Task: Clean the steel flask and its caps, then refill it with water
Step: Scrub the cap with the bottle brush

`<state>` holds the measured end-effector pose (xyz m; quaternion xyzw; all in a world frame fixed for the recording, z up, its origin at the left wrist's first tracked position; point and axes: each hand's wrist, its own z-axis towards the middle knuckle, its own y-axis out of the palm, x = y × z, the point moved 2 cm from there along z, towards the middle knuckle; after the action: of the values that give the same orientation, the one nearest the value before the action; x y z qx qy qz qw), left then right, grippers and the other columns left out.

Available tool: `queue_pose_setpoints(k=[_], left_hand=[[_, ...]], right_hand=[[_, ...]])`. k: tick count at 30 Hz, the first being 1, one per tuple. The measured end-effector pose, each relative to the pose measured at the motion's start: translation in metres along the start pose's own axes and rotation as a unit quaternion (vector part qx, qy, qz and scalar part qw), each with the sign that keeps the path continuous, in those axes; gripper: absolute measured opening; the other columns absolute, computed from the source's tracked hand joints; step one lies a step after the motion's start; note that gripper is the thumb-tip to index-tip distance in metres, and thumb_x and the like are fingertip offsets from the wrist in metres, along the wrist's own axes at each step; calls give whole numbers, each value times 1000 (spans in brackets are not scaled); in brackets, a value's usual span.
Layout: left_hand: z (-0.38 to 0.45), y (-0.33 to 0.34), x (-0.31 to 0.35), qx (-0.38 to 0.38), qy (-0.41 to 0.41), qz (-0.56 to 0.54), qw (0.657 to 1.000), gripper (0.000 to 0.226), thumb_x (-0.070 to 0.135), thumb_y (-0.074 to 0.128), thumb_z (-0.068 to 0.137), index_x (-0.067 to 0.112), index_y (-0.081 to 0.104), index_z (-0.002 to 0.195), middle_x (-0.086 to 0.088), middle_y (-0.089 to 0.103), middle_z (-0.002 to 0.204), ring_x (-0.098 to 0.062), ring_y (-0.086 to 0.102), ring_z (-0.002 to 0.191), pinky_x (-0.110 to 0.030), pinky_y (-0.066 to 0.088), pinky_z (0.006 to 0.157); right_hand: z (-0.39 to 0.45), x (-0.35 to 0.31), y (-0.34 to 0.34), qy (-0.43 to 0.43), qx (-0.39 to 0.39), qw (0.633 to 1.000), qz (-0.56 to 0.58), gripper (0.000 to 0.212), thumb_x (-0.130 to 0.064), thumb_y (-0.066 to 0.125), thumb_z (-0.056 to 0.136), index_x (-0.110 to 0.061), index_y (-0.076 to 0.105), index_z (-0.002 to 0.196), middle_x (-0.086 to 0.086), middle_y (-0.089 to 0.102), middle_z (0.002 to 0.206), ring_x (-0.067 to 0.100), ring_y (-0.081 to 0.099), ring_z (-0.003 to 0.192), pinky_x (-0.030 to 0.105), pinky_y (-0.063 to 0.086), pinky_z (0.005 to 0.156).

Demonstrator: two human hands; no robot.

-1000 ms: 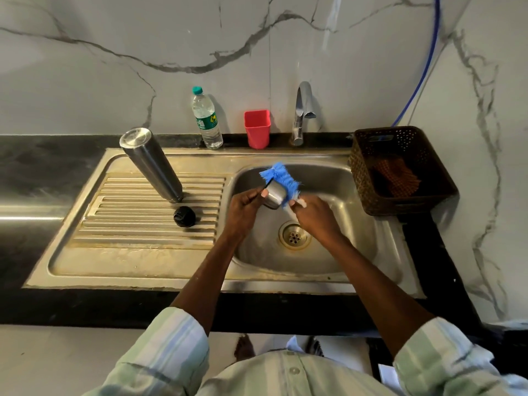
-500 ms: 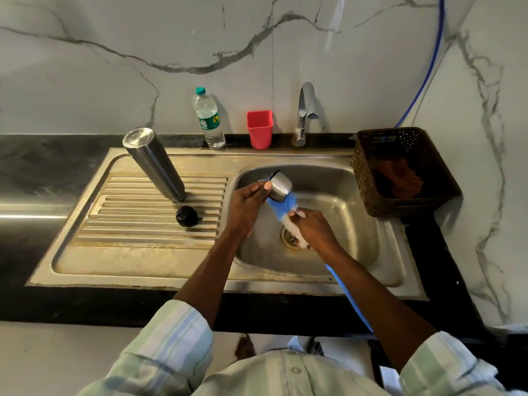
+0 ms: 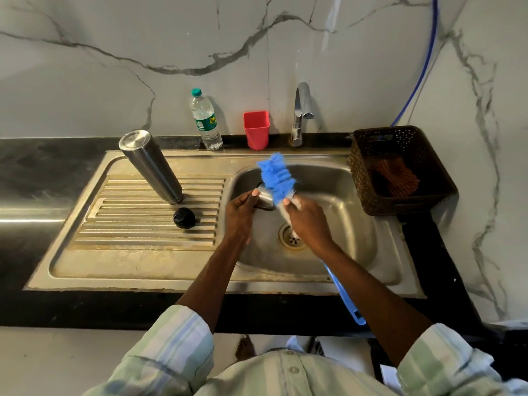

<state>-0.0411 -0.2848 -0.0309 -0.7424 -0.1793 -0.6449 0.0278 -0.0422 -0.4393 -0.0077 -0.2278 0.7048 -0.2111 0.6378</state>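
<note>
**Steel cap under the brush; flask and black cap wait on the drainer**

Nearest, the right hand [image 3: 307, 221] is wrapped around the stem of the bottle brush [image 3: 277, 178], whose blue handle runs back under the forearm and whose blue bristles stand up just beyond the fingers; just left of it, the left hand [image 3: 241, 207] pinches the steel cap [image 3: 265, 199] between thumb and fingers, the cap touching the bristles; both hands hang over the sink basin [image 3: 351, 232], above the drain.

Judging by this, the scrubbing of one cap is under way; whether it is nearly clean cannot be told; no water runs from the tap [image 3: 300, 112], which stands beyond the hands at the wall.

Left of the left hand, the black cap [image 3: 184, 218] lies on the ribbed drainer; farther left and beyond, the steel flask [image 3: 151, 167] stands mouth down, apart from both hands; whether these are already washed cannot be told; rinsing and refilling seem still to come.
</note>
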Motion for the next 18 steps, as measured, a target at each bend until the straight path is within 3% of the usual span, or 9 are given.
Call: queue_pose_setpoints(k=[3, 8, 13, 18], left_hand=[[-2, 4, -5, 13, -41, -47, 998, 18, 5, 57, 97, 6, 72, 88, -2, 74, 75, -12, 69, 69, -26, 54, 68], [-4, 9, -2, 7, -72, -100, 992, 18, 12, 61, 97, -3, 71, 97, -10, 74, 81, -18, 71, 76, -32, 59, 75], [5, 8, 3, 28, -93, -137, 986, 18, 2, 52, 98, 1, 69, 92, -10, 73, 80, -20, 69, 71, -36, 57, 76], [2, 11, 3, 31, -120, -183, 975, 13, 6, 58, 97, -1, 67, 89, -11, 72, 76, -18, 71, 68, -28, 60, 62]], right_hand=[[-18, -7, 11, -54, 3, 995, -86, 33, -43, 47, 96, -33, 57, 126, 7, 69, 112, 33, 61, 102, 37, 48, 79], [9, 1, -6, 3, 68, 996, -62, 30, -40, 47, 99, -19, 64, 110, 9, 69, 107, 30, 61, 99, 29, 34, 70], [-20, 0, 15, -88, 22, 993, -72, 34, -41, 48, 97, -32, 55, 129, 5, 71, 108, 30, 64, 97, 34, 49, 75], [7, 8, 3, 20, 90, 994, 58, 27, -38, 49, 98, -19, 67, 105, 7, 70, 102, 27, 63, 96, 31, 44, 73]])
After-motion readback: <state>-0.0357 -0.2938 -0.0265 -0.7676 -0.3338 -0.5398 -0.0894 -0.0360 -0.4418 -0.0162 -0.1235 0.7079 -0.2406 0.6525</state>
